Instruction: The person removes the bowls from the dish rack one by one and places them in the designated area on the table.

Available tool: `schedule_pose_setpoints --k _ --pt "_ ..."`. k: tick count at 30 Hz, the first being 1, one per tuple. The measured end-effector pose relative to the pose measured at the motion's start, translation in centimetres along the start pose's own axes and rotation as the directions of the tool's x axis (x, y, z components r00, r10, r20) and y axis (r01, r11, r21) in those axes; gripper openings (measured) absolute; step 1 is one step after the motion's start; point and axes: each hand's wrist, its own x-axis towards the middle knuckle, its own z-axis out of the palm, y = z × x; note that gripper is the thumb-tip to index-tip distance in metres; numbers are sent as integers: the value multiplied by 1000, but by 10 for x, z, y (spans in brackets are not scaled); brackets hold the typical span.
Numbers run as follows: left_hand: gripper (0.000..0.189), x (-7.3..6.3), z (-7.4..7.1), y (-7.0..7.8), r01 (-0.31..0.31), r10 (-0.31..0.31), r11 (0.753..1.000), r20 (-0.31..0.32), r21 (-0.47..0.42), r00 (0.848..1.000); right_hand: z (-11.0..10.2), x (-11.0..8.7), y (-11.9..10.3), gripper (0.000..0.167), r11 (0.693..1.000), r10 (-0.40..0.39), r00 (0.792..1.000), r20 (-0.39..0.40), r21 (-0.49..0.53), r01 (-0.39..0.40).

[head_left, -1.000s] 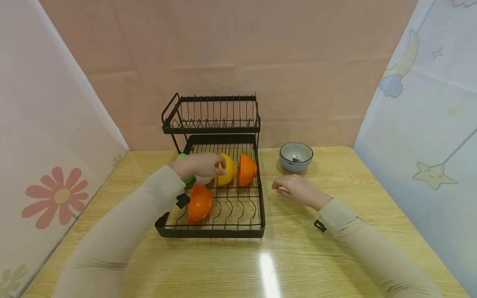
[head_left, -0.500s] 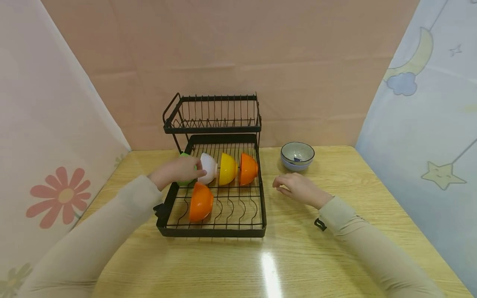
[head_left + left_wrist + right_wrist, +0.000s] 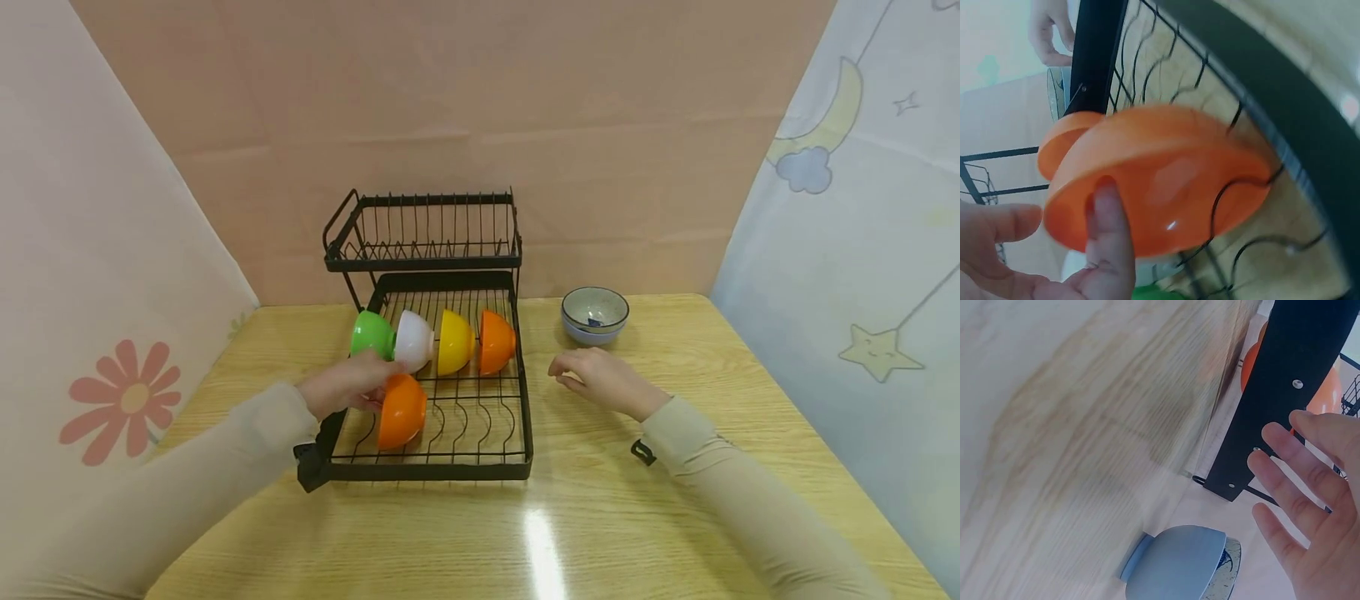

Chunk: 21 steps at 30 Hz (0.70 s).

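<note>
My left hand (image 3: 348, 383) is at the rim of the front orange bowl (image 3: 402, 412), which stands on its side in the lower tier of a black dish rack (image 3: 427, 471). In the left wrist view the thumb (image 3: 1110, 231) lies inside the orange bowl (image 3: 1166, 187), while a finger (image 3: 1016, 222) meets the rim from the other side; the rim is pinched between them. Behind stand a green bowl (image 3: 372, 333), a white bowl (image 3: 414, 342), a yellow bowl (image 3: 455, 343) and another orange bowl (image 3: 497, 343). My right hand (image 3: 600, 383), fingers loosely bent, holds nothing right of the rack.
Two stacked bowls, a patterned one (image 3: 596, 307) in a bluish one (image 3: 591, 335), stand on the wooden table (image 3: 645, 533) beyond my right hand. The rack's upper tier (image 3: 423, 262) overhangs the back. A pink curtain (image 3: 480, 125) hangs behind.
My left hand has moved from over the yellow and white bowls, leftward and toward me, to the front orange bowl's rim. The green and white bowls are uncovered. My right hand has stayed put.
</note>
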Motion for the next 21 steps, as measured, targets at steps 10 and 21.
schedule_pose_setpoints --k 10,21 --pt "40 4 12 -12 68 -60 970 41 -233 997 -3 2 -1 11 1000 -3 999 -36 8 3" --pt "40 4 10 -15 43 -32 972 51 -230 998 -4 2 1 12 1000 -14 999 -42 -10 14"
